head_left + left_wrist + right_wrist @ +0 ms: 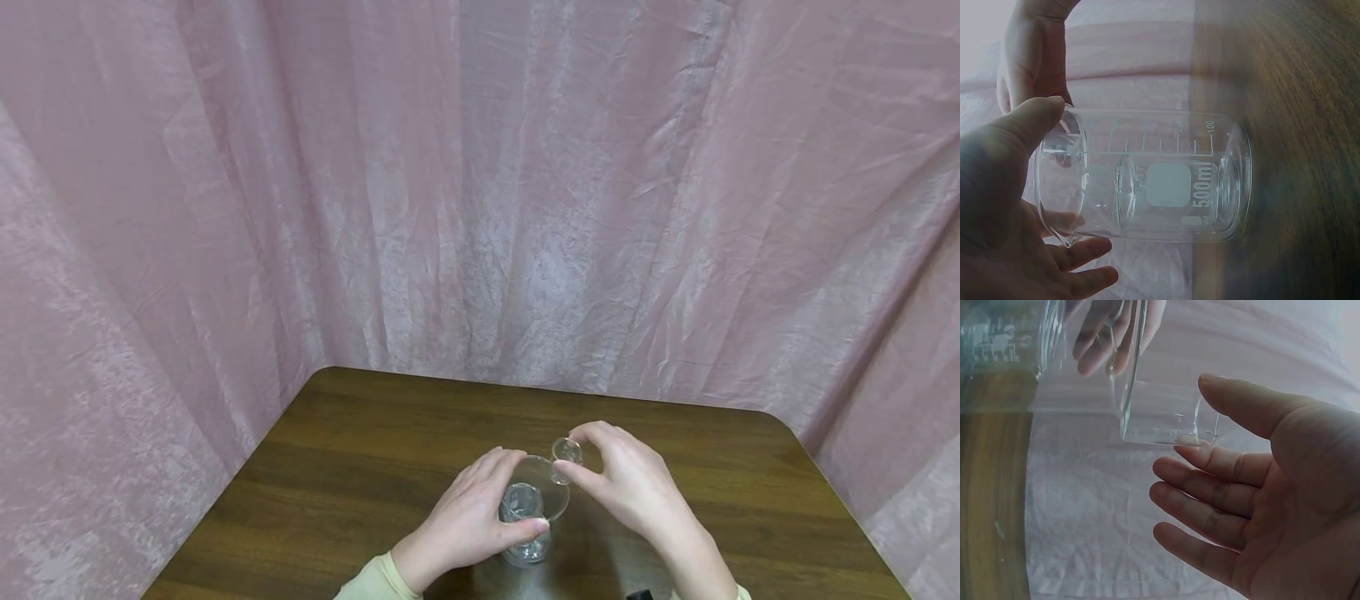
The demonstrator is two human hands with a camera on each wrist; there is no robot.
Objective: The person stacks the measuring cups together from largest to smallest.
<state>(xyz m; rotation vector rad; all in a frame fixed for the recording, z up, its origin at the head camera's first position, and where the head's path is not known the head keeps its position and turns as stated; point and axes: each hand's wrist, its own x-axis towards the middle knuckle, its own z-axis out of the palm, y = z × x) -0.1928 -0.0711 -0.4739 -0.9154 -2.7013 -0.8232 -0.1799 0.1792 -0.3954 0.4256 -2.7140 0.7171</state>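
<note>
A clear glass beaker marked 500ml stands upright on the wooden table. My left hand grips it near its rim, thumb on one side and fingers on the other. Inside it sits a smaller glass vessel, seen through the wall. With thumb and index finger, my right hand pinches a small clear glass beaker near its rim; the other fingers stay spread in the right wrist view. In the head view this small beaker is raised beside the large beaker's right rim.
The brown wooden table has rounded far corners. Pink velvet curtains hang behind it and at its sides. A small black object shows at the bottom edge of the head view, near the right forearm.
</note>
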